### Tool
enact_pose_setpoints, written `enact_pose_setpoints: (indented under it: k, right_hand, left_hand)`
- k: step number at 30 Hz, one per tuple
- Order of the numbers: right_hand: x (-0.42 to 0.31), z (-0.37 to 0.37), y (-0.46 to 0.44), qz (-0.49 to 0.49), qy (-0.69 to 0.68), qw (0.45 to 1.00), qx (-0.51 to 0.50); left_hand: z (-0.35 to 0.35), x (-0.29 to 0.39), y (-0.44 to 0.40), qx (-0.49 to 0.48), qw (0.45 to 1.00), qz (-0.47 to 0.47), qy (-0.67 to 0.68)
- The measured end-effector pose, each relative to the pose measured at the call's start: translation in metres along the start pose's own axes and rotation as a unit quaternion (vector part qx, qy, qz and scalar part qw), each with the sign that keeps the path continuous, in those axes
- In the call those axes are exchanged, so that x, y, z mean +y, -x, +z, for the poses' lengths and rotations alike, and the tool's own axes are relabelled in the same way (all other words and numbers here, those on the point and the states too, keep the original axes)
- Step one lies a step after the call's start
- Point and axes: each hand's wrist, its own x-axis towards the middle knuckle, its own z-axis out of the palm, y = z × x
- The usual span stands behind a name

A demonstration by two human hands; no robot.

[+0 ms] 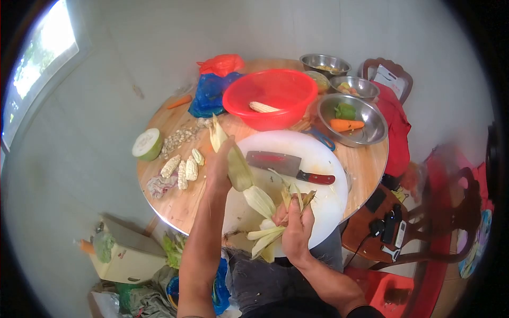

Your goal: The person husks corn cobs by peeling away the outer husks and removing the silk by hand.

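Note:
My left hand (218, 165) is closed around a long pale-green corn husk (240, 172), raised over the left side of the white round cutting board (323, 212). My right hand (298, 229) grips a partly peeled ear of corn with loose husk leaves (265, 243) fanning out at the board's near edge. Its kernels are mostly hidden by leaves and fingers. One leaf (260, 202) stretches between both hands. Beyond them, a cleaver (274, 162) with a red-brown handle lies flat on the board.
A red basin (270, 100) holds a peeled corn cob (263, 107). Left are short corn pieces (182, 172), a cut melon-like vegetable (148, 144) and a garlic-like heap (179, 140). A steel bowl (374, 130) with carrot and green pepper stands right, near blue-handled scissors (322, 139).

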Motion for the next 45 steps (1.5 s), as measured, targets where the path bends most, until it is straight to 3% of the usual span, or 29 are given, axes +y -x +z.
enact_pose_setpoints:
  k: [5,9,10,12,14,17,22,24,26,27,29,30,32,34,36,39,42,44,45]
  right_hand:
    - [-0.006,-0.012,0.008,0.008,-0.041,0.999,-0.029]
    - [-0.007,-0.029,-0.011,0.09,-0.017,0.995,-0.032]
    - [-0.011,-0.032,-0.025,0.134,-0.015,0.99,-0.044]
    - [-0.019,-0.026,-0.056,0.112,-0.017,0.991,-0.065]
    - [-0.023,-0.011,-0.079,0.087,0.162,0.977,-0.107]
    - [-0.028,0.006,-0.093,0.151,0.154,0.964,-0.154]
    - [-0.014,0.0,-0.101,0.137,0.129,0.97,-0.155]
    - [-0.005,-0.005,-0.102,0.131,0.127,0.972,-0.151]
    - [0.001,-0.009,-0.1,0.097,0.125,0.986,-0.048]
    - [-0.002,-0.01,-0.098,0.096,0.126,0.986,-0.048]
    - [-0.006,-0.012,-0.09,0.092,-0.061,0.992,0.053]
    - [-0.001,-0.014,-0.088,0.093,-0.061,0.992,0.053]
    - [0.014,-0.016,-0.082,0.037,-0.194,0.98,0.018]
    - [0.002,-0.004,-0.071,0.052,-0.136,0.988,0.047]
    - [0.002,-0.006,-0.06,0.091,-0.183,0.978,-0.035]
    - [-0.007,-0.01,-0.033,0.096,-0.167,0.978,-0.075]
    - [0.002,-0.025,-0.002,0.134,-0.165,0.973,-0.092]
    - [0.004,-0.027,0.007,0.14,-0.141,0.979,-0.04]
    - [0.004,-0.031,0.006,0.143,-0.151,0.976,-0.062]
  left_hand:
    - [-0.006,-0.014,-0.003,-0.033,0.997,0.005,0.063]
    - [-0.006,-0.017,0.008,-0.029,0.998,0.023,0.057]
    - [-0.002,-0.015,0.016,-0.05,0.998,0.032,0.013]
    - [0.008,-0.009,0.036,-0.075,0.996,0.042,-0.031]
    - [0.019,-0.004,0.053,-0.153,0.983,0.082,-0.061]
    - [0.025,0.002,0.062,-0.21,0.97,0.088,-0.089]
    - [0.02,0.0,0.064,-0.249,0.963,0.095,-0.048]
    - [0.021,-0.001,0.066,-0.238,0.966,0.091,-0.031]
    - [0.023,-0.001,0.065,-0.209,0.975,0.078,0.001]
    - [0.023,-0.002,0.065,-0.179,0.981,0.065,0.034]
    - [0.017,-0.013,0.056,-0.165,0.981,0.053,0.084]
    - [0.014,-0.019,0.051,-0.151,0.979,0.041,0.133]
    - [0.014,-0.035,0.044,-0.096,0.986,0.008,0.136]
    - [0.017,-0.038,0.043,-0.043,0.989,-0.022,0.14]
    - [0.019,-0.036,0.041,-0.001,0.998,-0.036,0.054]
    - [0.014,-0.028,0.023,0.059,0.994,-0.038,0.081]
    - [-0.02,-0.031,-0.015,0.038,0.984,-0.044,0.17]
    - [-0.018,-0.034,-0.015,0.069,0.988,-0.047,0.128]
    - [-0.018,-0.035,-0.011,0.063,0.989,-0.045,0.128]
